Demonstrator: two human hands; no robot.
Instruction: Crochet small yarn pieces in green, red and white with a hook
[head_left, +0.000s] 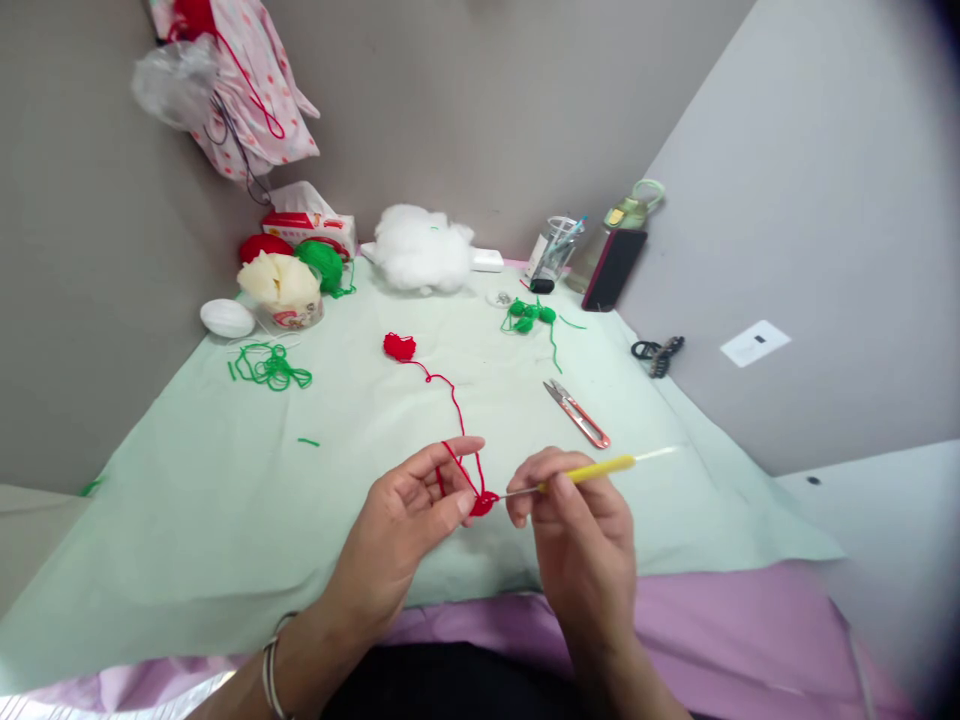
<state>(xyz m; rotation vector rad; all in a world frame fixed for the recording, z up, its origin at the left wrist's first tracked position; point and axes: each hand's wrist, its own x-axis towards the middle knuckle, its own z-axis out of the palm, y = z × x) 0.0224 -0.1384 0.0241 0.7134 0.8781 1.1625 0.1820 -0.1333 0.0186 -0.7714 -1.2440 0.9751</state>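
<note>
Between thumb and fingers, my left hand [409,515] pinches a small round piece of red crochet [484,503]. Red yarn [456,405] loops over the raised index finger of that hand and runs back to a small red yarn ball [399,347] on the cloth. A crochet hook [600,470] with a yellow handle is held in my right hand [577,520], closed like a pen grip. The hook's metal tip meets the right edge of the red piece; whether it sits inside a loop is too small to tell.
Orange-handled thread snips [576,413] lie right of the yarn. Green crocheted pieces [531,316], a phone [615,270] and a clear cup [555,250] stand behind. White stuffing [421,248] is at the back; green yarn scraps [271,367] and a tub [296,312] are left.
</note>
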